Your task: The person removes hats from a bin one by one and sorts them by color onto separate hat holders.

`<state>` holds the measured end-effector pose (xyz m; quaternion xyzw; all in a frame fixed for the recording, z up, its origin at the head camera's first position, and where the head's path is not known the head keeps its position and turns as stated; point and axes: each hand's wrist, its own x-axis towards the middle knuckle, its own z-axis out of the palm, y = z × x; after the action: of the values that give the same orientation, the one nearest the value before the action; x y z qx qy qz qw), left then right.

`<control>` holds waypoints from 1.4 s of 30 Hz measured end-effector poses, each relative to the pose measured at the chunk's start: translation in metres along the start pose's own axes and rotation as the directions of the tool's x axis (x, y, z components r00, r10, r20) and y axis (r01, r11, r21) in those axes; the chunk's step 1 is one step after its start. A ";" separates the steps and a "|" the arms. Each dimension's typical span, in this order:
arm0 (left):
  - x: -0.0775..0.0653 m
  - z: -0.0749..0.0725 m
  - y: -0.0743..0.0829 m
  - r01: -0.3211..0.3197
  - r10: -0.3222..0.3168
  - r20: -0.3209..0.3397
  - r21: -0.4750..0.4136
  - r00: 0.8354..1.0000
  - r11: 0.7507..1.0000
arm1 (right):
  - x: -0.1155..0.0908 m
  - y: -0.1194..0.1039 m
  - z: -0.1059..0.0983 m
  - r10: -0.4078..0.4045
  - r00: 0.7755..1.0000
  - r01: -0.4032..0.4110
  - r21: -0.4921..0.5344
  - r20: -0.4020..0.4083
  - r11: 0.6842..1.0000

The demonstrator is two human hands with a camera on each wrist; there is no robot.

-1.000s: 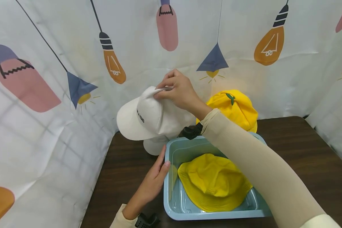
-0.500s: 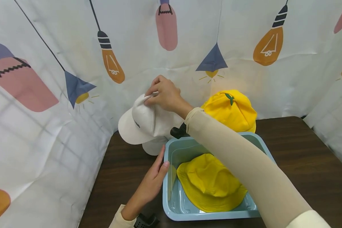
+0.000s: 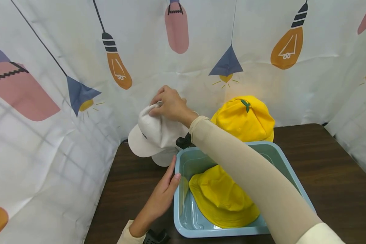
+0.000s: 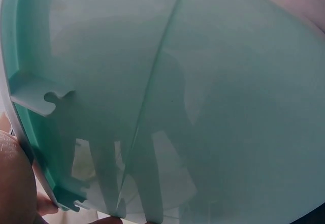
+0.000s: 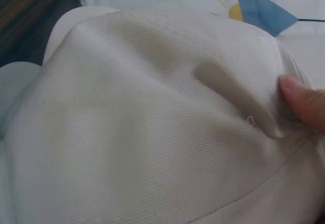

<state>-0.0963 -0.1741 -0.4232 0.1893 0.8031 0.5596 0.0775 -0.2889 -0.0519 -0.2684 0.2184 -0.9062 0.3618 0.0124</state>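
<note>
A white baseball cap (image 3: 154, 130) with dark lettering sits at the back left, brim to the left. My right hand (image 3: 170, 105) pinches the top of its crown between thumb and fingers. In the right wrist view, the thumb (image 5: 304, 104) presses into the folded fabric (image 5: 137, 117). Below the cap shows a white rounded base (image 3: 164, 157). My left hand (image 3: 163, 193) lies along the left side of the light blue plastic bin (image 3: 219, 233), fingers straight, thumb at the rim. A yellow bucket hat (image 3: 222, 200) lies inside the bin, partly hidden by my right forearm.
Behind the bin stands another yellow hat (image 3: 245, 118) with a green leaf-like sprout on top. The dark wooden table (image 3: 338, 169) runs back to a white curtain (image 3: 256, 88) printed with lamps and bulbs. My right arm crosses over the bin.
My right hand has moved left and down with the cap, lowering it over the white base. The left hand keeps its place at the bin.
</note>
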 end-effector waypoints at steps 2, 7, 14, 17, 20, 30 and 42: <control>0.000 0.000 0.000 0.003 -0.003 -0.001 0.002 1.000 1.000 | 0.000 0.000 0.003 0.004 1.000 -0.003 -0.007 0.011 1.000; 0.000 -0.001 0.001 0.011 -0.011 0.003 0.013 1.000 1.000 | -0.001 0.000 0.011 0.013 0.999 -0.010 -0.073 0.035 0.997; 0.000 -0.001 0.002 0.017 -0.017 0.000 0.020 1.000 1.000 | -0.004 0.006 0.018 -0.002 0.999 0.007 -0.139 0.035 0.990; -0.001 -0.001 0.002 0.013 -0.013 -0.002 0.015 1.000 1.000 | -0.005 0.008 0.021 -0.008 0.999 0.016 -0.169 0.049 0.985; -0.001 -0.001 0.003 0.009 -0.009 -0.001 0.007 1.000 1.000 | -0.006 0.011 0.022 -0.014 0.997 0.027 -0.195 0.069 0.980; -0.001 -0.001 0.003 0.045 -0.045 -0.006 0.016 0.999 0.999 | -0.008 0.022 0.025 -0.038 0.994 0.057 -0.198 0.100 0.979; -0.001 -0.001 0.003 0.043 -0.043 -0.014 0.018 0.999 0.999 | -0.013 0.029 0.022 -0.103 0.990 0.115 -0.133 0.094 0.984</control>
<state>-0.0949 -0.1743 -0.4203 0.1689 0.8126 0.5516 0.0824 -0.2864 -0.0424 -0.3058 0.2817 -0.9155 0.2871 0.0079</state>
